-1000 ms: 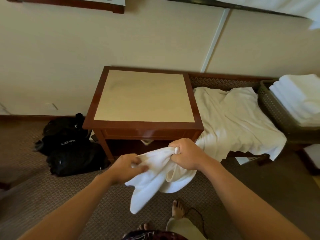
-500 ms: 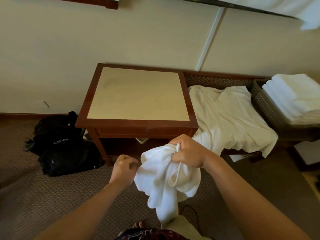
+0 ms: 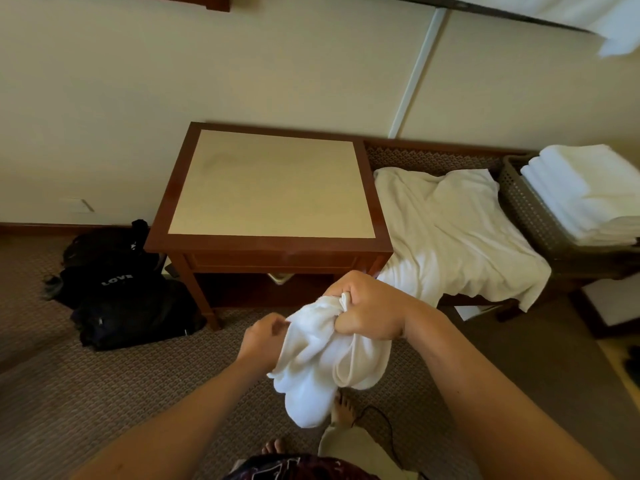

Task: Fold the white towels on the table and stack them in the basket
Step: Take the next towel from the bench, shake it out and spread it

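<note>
Several folded towels (image 3: 585, 188) already fill the basket (image 3: 526, 209) — one crumpled towel (image 3: 322, 362) hangs bunched in the right hand's (image 3: 367, 310) fist, the left hand (image 3: 263, 337) pinching its edge — another towel (image 3: 450, 230) lies unfolded beside the table (image 3: 270, 181).

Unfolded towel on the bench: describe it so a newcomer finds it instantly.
Start at the wooden table against the wall; a low bench runs to its right. The unfolded towel lies spread and rumpled across that bench, one corner hanging over the front edge. Unlike the folded stack in the basket further right, or the bunched towel held in the right hand, it lies loose and flat.
</note>
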Demonstrator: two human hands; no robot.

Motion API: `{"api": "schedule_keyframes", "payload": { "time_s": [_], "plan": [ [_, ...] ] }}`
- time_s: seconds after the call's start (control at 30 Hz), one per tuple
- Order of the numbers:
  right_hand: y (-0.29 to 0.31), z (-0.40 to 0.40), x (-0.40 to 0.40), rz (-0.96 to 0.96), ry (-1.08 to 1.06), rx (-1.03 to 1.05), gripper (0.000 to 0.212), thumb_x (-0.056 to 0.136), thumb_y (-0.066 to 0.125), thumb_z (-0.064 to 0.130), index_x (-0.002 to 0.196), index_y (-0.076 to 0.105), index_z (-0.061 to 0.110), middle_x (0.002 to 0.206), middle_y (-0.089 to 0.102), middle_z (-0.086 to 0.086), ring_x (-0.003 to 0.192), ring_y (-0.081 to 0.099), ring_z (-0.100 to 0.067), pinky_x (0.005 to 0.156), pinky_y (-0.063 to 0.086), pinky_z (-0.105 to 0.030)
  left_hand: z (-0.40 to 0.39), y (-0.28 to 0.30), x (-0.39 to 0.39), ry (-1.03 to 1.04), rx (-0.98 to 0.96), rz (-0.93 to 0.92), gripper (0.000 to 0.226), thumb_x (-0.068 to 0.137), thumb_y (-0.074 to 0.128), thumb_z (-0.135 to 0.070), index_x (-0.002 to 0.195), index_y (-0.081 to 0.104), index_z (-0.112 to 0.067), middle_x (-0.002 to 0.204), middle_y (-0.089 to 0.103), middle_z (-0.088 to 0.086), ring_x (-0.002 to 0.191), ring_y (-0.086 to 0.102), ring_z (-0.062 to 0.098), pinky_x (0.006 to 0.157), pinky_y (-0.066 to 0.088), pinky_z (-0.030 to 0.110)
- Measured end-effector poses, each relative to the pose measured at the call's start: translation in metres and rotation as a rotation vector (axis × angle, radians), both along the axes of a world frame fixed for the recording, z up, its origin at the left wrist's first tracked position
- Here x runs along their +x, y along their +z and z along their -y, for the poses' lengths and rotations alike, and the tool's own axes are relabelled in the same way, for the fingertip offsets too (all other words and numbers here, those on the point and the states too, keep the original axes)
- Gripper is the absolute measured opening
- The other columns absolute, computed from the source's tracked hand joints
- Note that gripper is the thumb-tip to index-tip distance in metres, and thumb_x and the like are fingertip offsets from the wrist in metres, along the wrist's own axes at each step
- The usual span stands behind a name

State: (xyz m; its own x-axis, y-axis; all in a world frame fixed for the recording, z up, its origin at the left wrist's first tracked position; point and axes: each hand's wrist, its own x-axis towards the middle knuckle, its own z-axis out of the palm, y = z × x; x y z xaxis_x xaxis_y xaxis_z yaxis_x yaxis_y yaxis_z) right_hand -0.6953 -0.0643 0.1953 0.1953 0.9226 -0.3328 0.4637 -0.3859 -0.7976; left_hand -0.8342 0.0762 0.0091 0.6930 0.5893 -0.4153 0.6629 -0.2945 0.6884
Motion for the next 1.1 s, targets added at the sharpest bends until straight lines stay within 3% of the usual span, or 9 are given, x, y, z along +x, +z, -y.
{"api": "schedule_keyframes", "payload": {
  "time_s": [0.13, 0.3, 0.43, 0.53, 0.6, 0.73, 0.9, 1.0, 1.1],
  "plan": [
    [0.006, 0.003, 0.006, -0.011, -0.026, 0.023, 0.016, 0.065, 0.052, -0.001, 0.061, 0.038, -0.006, 0.058, 0.036, -0.012, 0.056, 0.033, -0.024, 0.055, 0.026, -0.040, -0.006, -0.009, -0.008, 0.290, -0.125, -0.020, 0.003, 0.098, 0.055, -0.021, 0.100, 0.053, -0.021, 0.092, 0.064, 0.005, 0.074, 0.060, 0.020, 0.055, 0.043, 0.029],
    [-0.003, 0.010, 0.019, 0.128, -0.131, -0.036, 0.016, 0.061, 0.052, 0.009, 0.056, 0.037, 0.006, 0.056, 0.035, -0.004, 0.055, 0.033, -0.020, 0.056, 0.026, -0.039, -0.028, -0.022, -0.020, 0.375, -0.146, -0.016, 0.023, 0.090, 0.054, -0.007, 0.106, 0.055, -0.024, 0.092, 0.067, 0.006, 0.075, 0.066, 0.027, 0.053, 0.046, 0.030],
    [-0.008, 0.018, 0.031, 0.150, -0.218, -0.076, 0.019, 0.061, 0.052, 0.008, 0.063, 0.039, -0.006, 0.061, 0.038, -0.007, 0.059, 0.034, -0.022, 0.059, 0.028, -0.040, -0.055, -0.037, -0.037, 0.570, -0.299, -0.189, 0.024, 0.084, 0.055, -0.012, 0.104, 0.069, -0.013, 0.092, 0.065, 0.010, 0.079, 0.060, 0.029, 0.069, 0.051, 0.036],
    [-0.011, 0.019, 0.034, 0.160, -0.259, -0.094, 0.017, 0.066, 0.054, -0.001, 0.061, 0.038, -0.003, 0.061, 0.036, -0.007, 0.059, 0.032, -0.022, 0.059, 0.027, -0.039, -0.055, -0.026, -0.041, 0.916, -0.743, -0.042, 0.019, 0.095, 0.044, -0.014, 0.104, 0.059, -0.008, 0.096, 0.063, 0.018, 0.085, 0.063, 0.037, 0.082, 0.056, 0.055],
    [-0.013, 0.017, 0.032, 0.164, -0.271, -0.109, 0.023, 0.069, 0.054, -0.007, 0.059, 0.038, 0.005, 0.061, 0.034, -0.006, 0.059, 0.030, -0.022, 0.059, 0.026, -0.039, -0.048, -0.018, -0.036, 0.941, -0.852, 0.098, 0.029, 0.092, 0.036, -0.003, 0.108, 0.060, -0.005, 0.103, 0.066, 0.022, 0.095, 0.065, 0.043, 0.080, 0.056, 0.061],
    [-0.018, 0.016, 0.032, 0.183, -0.267, -0.133, 0.023, 0.069, 0.053, -0.008, 0.059, 0.040, 0.008, 0.062, 0.034, -0.006, 0.060, 0.029, -0.022, 0.059, 0.025, -0.038, -0.033, -0.015, -0.025, 0.622, -0.622, 0.089, 0.033, 0.087, 0.051, -0.005, 0.120, 0.057, -0.003, 0.111, 0.065, 0.022, 0.099, 0.063, 0.041, 0.077, 0.058, 0.053],
    [-0.006, 0.024, 0.040, 0.225, -0.349, -0.135, 0.025, 0.070, 0.053, -0.008, 0.060, 0.037, 0.009, 0.062, 0.032, -0.005, 0.060, 0.028, -0.021, 0.058, 0.024, -0.038, -0.049, -0.044, -0.049, 0.209, -0.024, -0.244, 0.035, 0.083, 0.059, -0.007, 0.115, 0.054, -0.021, 0.119, 0.053, 0.014, 0.095, 0.057, 0.031, 0.074, 0.049, 0.037],
    [0.001, 0.032, 0.048, 0.235, -0.437, -0.115, 0.038, 0.069, 0.049, -0.009, 0.055, 0.025, 0.017, 0.057, 0.024, -0.001, 0.053, 0.022, -0.016, 0.054, 0.018, -0.038, -0.073, -0.069, -0.069, 0.257, 0.086, -0.393, 0.026, 0.076, 0.060, -0.011, 0.102, 0.064, -0.009, 0.112, 0.058, 0.020, 0.090, 0.061, 0.036, 0.072, 0.057, 0.039],
    [-0.001, 0.034, 0.050, 0.261, -0.479, -0.125, 0.043, 0.068, 0.047, -0.008, 0.054, 0.020, 0.023, 0.054, 0.021, 0.006, 0.051, 0.017, -0.012, 0.053, 0.015, -0.036, -0.081, -0.075, -0.071, 0.102, 0.038, -0.582, 0.021, 0.086, 0.062, -0.015, 0.100, 0.071, -0.002, 0.099, 0.071, 0.015, 0.085, 0.069, 0.028, 0.068, 0.056, 0.033]
  ]
}}
